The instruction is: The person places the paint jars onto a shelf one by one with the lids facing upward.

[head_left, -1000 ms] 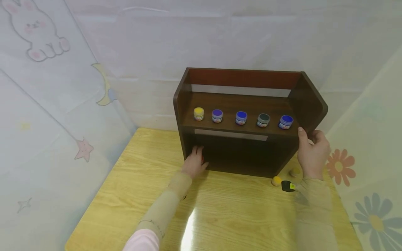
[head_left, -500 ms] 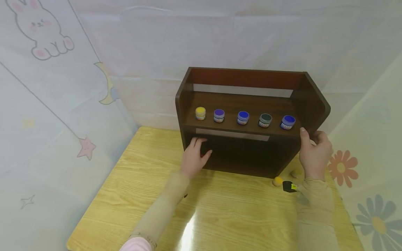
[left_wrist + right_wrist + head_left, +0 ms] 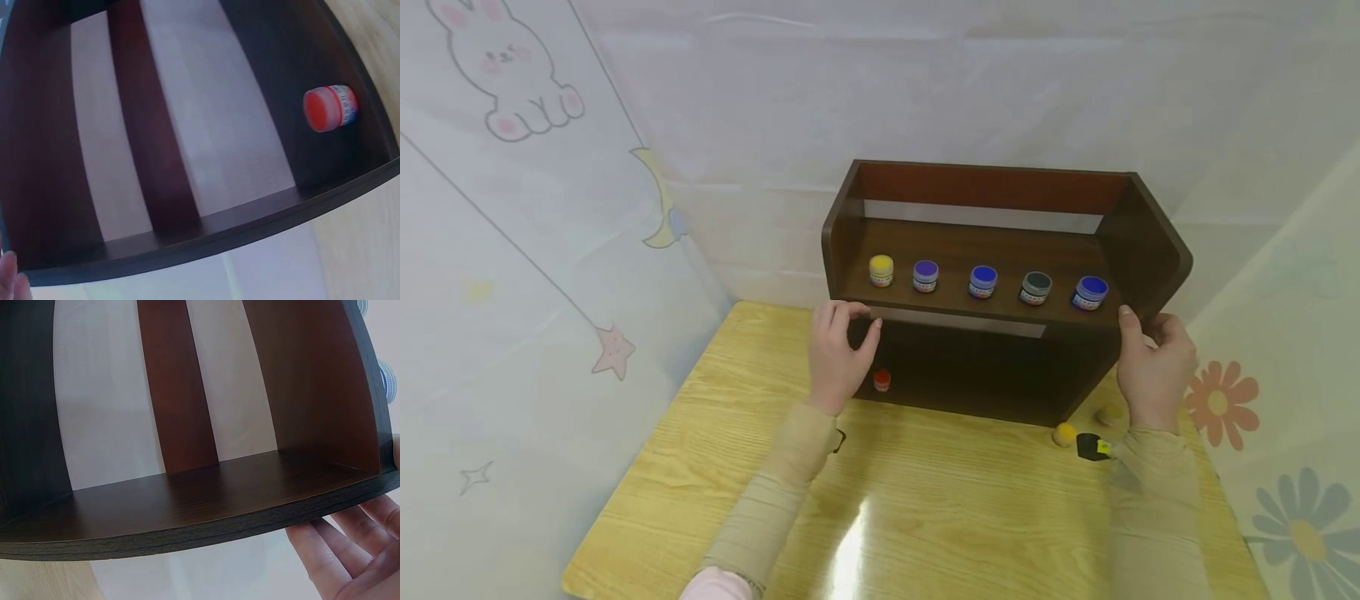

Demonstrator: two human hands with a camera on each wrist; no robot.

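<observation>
A dark brown two-tier shelf [image 3: 985, 233] stands on the table. My right hand [image 3: 1153, 362] grips its right side, thumb at the upper board's front corner; the right wrist view shows fingers [image 3: 356, 540] on the outside of the side panel. At the left front of the upper board is my left hand [image 3: 838, 358], thumb and fingers apart with nothing between them. On the lower tier, close to the left panel, stands a small red jar [image 3: 882, 381], like a paint pot. Above it are a yellow jar [image 3: 881, 271], a purple jar [image 3: 926, 276], a dark jar [image 3: 1035, 288] and two blue jars [image 3: 982, 282].
The wooden table [image 3: 962, 500] reaches toward me from the shelf. By the shelf's right foot sit a yellow-topped round piece [image 3: 1064, 434] and a black item [image 3: 1092, 447] with a yellow-green patch. A printed sheet [image 3: 1000, 92] hangs behind.
My left hand has let go of the red jar on the lower tier and moved up and left to the upper board's corner. My right hand keeps its grip on the shelf.
</observation>
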